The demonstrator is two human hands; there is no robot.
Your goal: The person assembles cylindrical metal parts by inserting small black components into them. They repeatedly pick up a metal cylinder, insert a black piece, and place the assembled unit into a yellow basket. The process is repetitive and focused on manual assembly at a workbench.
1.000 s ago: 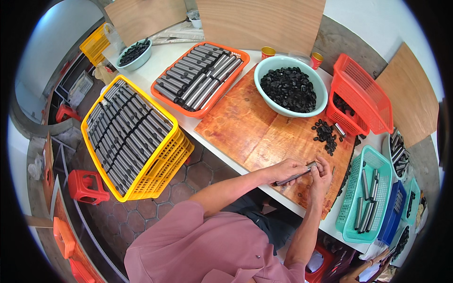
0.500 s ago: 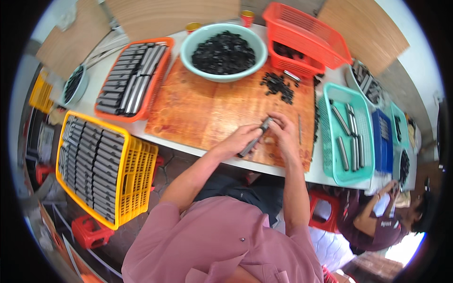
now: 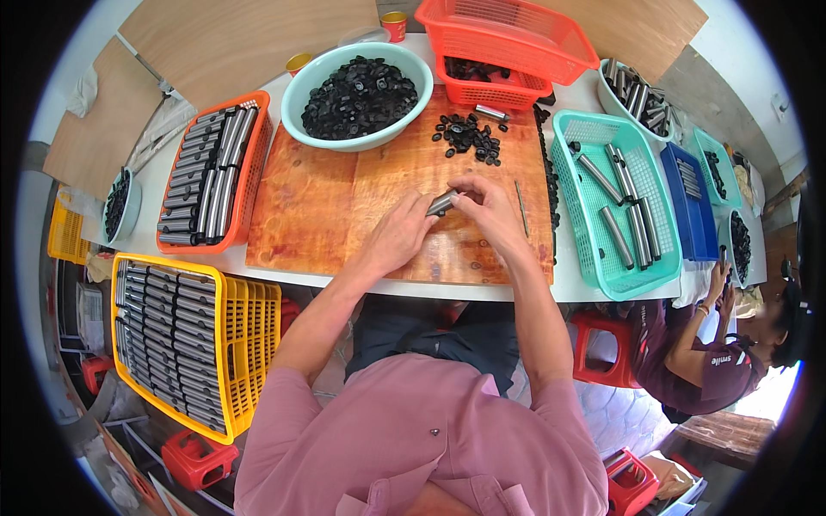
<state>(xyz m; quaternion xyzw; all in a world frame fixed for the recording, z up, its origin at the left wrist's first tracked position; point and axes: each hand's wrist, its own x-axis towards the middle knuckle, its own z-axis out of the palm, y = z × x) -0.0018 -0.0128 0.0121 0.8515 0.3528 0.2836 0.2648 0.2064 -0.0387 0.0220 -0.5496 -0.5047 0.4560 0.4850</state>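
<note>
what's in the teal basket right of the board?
The teal basket holds a handful of loose grey metal tubes lying lengthwise on its mesh floor. Much of the floor shows bare; whatever lies under the tubes is covered.

- One view only: a head-worn fisheye camera looks steeply down on the wooden board (image 3: 379, 206).
- The board sits near, just above centre; the person's own forearms enter from below it.
- Straight edges bend toward the round rim, beyond the board.
</note>
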